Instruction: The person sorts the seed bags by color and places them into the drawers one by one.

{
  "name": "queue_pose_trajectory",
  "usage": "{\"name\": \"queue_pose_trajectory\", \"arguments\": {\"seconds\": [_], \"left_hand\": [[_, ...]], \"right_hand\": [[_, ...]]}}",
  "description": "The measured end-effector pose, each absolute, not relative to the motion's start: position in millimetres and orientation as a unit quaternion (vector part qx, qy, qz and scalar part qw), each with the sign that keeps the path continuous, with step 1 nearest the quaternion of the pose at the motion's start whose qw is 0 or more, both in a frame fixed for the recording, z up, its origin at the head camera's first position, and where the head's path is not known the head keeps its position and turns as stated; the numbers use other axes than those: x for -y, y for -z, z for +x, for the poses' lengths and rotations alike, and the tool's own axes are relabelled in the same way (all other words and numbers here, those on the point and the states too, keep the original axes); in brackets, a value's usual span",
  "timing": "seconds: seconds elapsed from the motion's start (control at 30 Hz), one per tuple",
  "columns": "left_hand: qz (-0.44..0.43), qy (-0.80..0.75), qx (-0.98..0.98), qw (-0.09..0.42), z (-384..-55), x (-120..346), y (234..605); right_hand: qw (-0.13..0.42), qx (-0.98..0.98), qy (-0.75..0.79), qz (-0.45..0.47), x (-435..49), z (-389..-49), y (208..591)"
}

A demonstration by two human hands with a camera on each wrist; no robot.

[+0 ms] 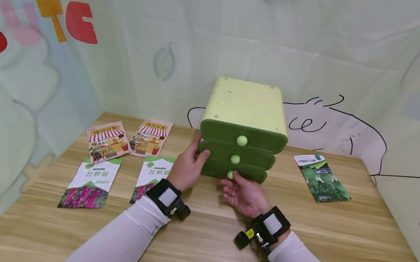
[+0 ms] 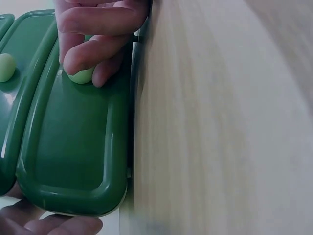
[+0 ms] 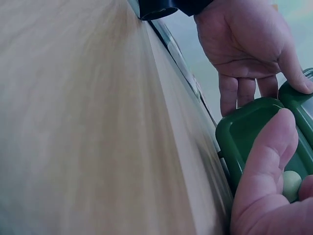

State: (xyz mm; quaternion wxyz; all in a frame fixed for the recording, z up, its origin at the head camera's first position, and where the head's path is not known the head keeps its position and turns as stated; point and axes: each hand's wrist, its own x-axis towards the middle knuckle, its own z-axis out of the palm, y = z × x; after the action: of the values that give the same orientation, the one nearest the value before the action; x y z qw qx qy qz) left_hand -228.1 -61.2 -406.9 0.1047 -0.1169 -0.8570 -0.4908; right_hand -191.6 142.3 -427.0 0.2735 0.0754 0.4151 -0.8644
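Observation:
A small chest of drawers (image 1: 250, 105) stands on the table, with a pale yellow-green body and three dark green drawer fronts, one above another, each with a round light green knob. My left hand (image 1: 189, 162) grips its left side, the thumb on the front near the middle drawer and the fingers along the side wall. At the bottom drawer (image 2: 73, 142), my right hand (image 1: 246, 194) pinches the knob (image 2: 82, 76) between thumb and fingers. The right wrist view shows the same knob (image 3: 292, 185) beside the right thumb, partly covered by that hand.
Left of the chest lie two pink packets (image 1: 108, 141) with a striped-awning picture, and two white-and-green packets (image 1: 91, 182) with magenta flowers. A green packet (image 1: 322, 179) lies to the right. Behind the wooden table (image 1: 201, 245) hangs a printed cloth (image 1: 217, 37).

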Motion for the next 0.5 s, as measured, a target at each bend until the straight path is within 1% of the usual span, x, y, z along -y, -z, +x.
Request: {"name": "queue_pose_trajectory", "arguments": {"seconds": [0.5], "left_hand": [[-0.120, 0.501, 0.850, 0.106, -227.1, 61.0, 406.5]], "right_hand": [[0.259, -0.427, 0.862, 0.085, -140.5, -190.4, 426.3]]}}
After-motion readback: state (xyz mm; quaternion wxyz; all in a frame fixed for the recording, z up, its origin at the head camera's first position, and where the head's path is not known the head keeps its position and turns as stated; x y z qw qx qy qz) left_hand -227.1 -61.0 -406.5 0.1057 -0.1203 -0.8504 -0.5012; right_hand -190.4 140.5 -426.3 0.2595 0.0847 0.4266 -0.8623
